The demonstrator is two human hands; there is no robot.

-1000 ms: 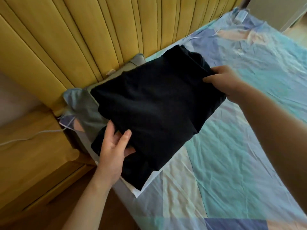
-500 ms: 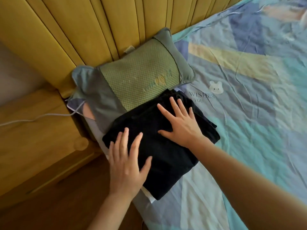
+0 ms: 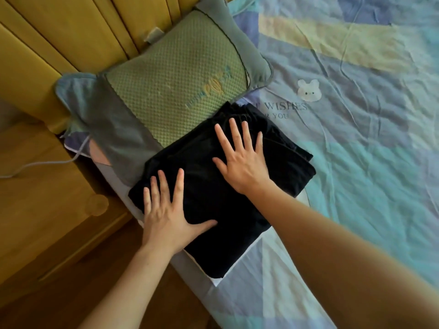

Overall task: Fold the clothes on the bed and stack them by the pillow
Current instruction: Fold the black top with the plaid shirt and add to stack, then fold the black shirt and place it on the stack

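A folded black garment (image 3: pixel 280 176) lies on the bed at its left edge, right below the green and grey pillow (image 3: pixel 171 74). A white piece shows under its near corner. My left hand (image 3: pixel 166 214) lies flat on the garment's near left part, fingers spread and straight. My right hand (image 3: pixel 242 160) presses flat on the far right part, fingers spread towards the pillow. Neither hand grips the cloth.
The bed sheet (image 3: pixel 356 150) in blue, teal and yellow patches spreads to the right, wrinkled, with a bear print. A yellow padded headboard (image 3: pixel 71 39) stands behind the pillow. A wooden nightstand (image 3: pixel 42 198) with a white cable sits left of the bed.
One second ago both hands held the black garment in the air. It now lies by the pillow, with both hands flat on top; since half a second ago they have barely moved.
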